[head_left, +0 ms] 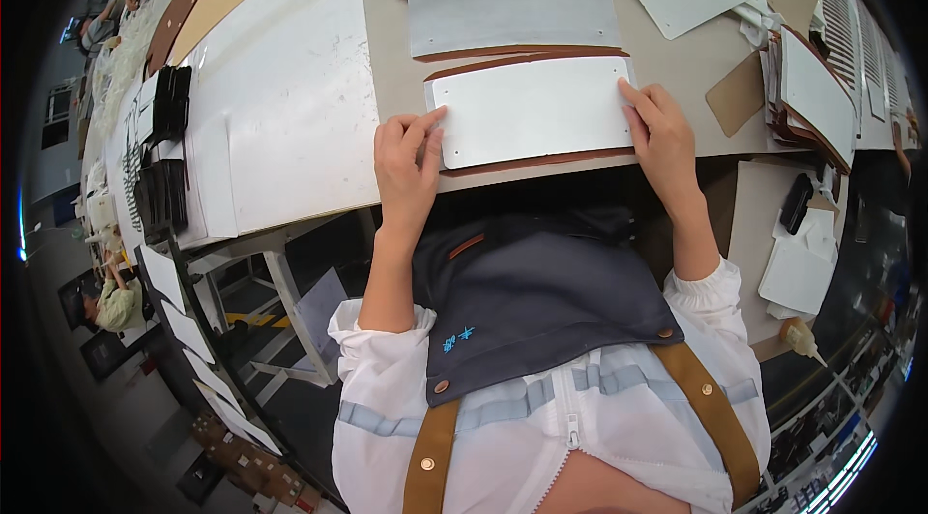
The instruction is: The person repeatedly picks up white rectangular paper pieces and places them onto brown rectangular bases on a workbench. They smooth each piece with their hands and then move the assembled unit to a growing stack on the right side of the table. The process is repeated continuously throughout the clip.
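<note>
The step in hand looks like squaring a smooth white sheet (532, 113) over a brown-edged panel (541, 164) near the front edge of the table (300, 79). The left hand (408, 158) and right hand (662, 132) touch its opposite short ends, thumb and forefinger slightly apart in each grip; whether either pinches it cannot be told. The next move seems to call for even, light guidance from both ends. The sheet is flat, thin-looking and oblong, with small corner dots; beyond it lie matte grey panels (512, 11) with reddish-brown borders.
</note>
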The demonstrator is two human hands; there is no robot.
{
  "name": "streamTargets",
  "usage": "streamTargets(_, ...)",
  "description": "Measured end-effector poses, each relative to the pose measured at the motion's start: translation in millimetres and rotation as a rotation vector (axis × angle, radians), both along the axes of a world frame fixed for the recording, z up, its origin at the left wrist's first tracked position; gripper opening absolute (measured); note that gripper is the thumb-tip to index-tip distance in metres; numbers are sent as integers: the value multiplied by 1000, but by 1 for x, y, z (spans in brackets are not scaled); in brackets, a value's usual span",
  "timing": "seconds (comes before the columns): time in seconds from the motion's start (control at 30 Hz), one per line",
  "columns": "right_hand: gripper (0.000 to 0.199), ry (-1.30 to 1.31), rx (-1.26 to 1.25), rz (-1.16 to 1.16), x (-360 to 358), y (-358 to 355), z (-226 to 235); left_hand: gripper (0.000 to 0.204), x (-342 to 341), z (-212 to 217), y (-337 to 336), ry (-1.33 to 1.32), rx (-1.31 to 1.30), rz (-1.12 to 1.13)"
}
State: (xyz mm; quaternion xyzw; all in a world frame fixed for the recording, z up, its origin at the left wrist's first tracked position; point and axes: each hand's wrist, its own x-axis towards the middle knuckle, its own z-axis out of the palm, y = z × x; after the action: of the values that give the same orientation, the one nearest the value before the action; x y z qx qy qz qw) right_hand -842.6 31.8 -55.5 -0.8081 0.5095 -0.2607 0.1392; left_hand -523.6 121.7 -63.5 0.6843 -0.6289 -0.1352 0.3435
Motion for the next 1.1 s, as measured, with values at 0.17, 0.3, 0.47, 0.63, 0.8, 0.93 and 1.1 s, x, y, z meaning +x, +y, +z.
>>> streamTargets(0.17,37,137,-172,-18,8,6,-12,44,0,1,8,-190,-17,-60)
streamTargets(0.3,42,191,-193,-16,7,6,-14,44,-4,4,9,-218,28,-49)
streamTargets(0.47,45,162,-232,-11,15,5,-6,50,-18,17,3,-362,-60,-59)
streamTargets(0.63,55,26,-163,194,66,3,-10,55,-53,-7,-31,-241,-77,-229)
streamTargets(0.8,59,248,-119,290,81,5,-17,61,-70,-15,-38,-362,9,-255)
streamTargets(0.93,64,335,-115,312,79,0,-13,65,-67,-16,-40,-464,25,-254)
streamTargets(1.1,80,319,-78,263,54,-1,-7,75,-48,-8,-29,-468,112,-188)
